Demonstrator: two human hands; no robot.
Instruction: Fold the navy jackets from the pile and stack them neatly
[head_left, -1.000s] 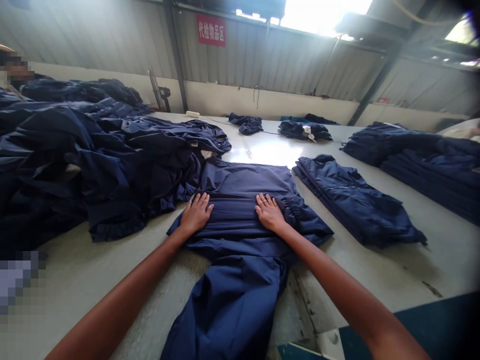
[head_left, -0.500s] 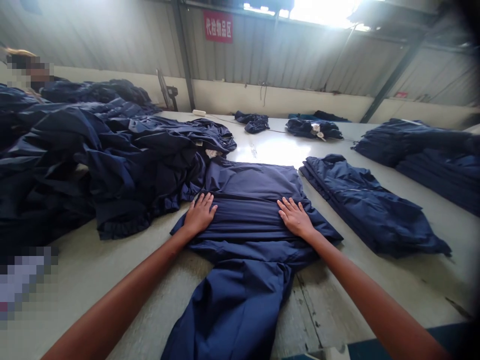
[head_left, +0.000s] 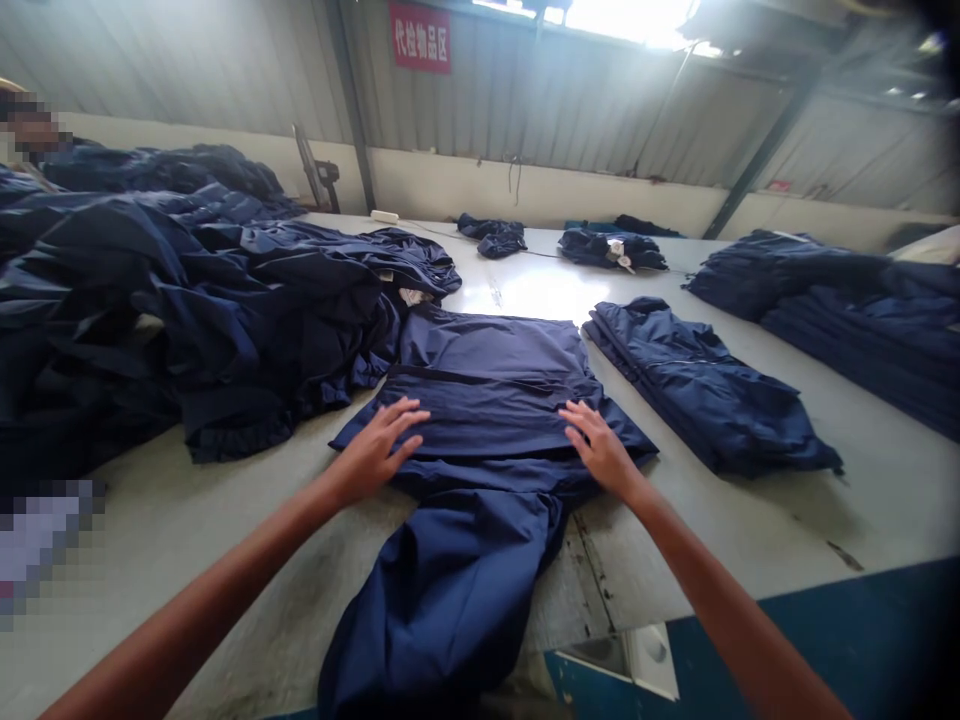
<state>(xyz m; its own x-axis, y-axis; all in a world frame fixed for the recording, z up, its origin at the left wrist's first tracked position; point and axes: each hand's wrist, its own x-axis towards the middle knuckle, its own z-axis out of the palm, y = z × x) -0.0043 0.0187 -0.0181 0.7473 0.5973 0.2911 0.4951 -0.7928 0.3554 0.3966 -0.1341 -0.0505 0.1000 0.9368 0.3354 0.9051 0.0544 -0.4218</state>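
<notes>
A navy blue garment (head_left: 487, 390) lies spread on the grey table (head_left: 757, 530), its lower part hanging over the near edge. My left hand (head_left: 375, 450) rests flat on the garment's left side with fingers stretched out. My right hand (head_left: 600, 447) lies open on its right side, fingers apart. Neither hand grips the cloth.
A big heap of navy garments (head_left: 172, 300) fills the left of the table. A folded stack (head_left: 705, 390) lies right of my garment, a larger stack (head_left: 840, 300) further right. Small bundles (head_left: 611, 248) sit at the far edge. A person is at far left behind the heap.
Both hands have slid back toward me along the garment and spread a little wider apart. The fingers are looser and more splayed than before.
</notes>
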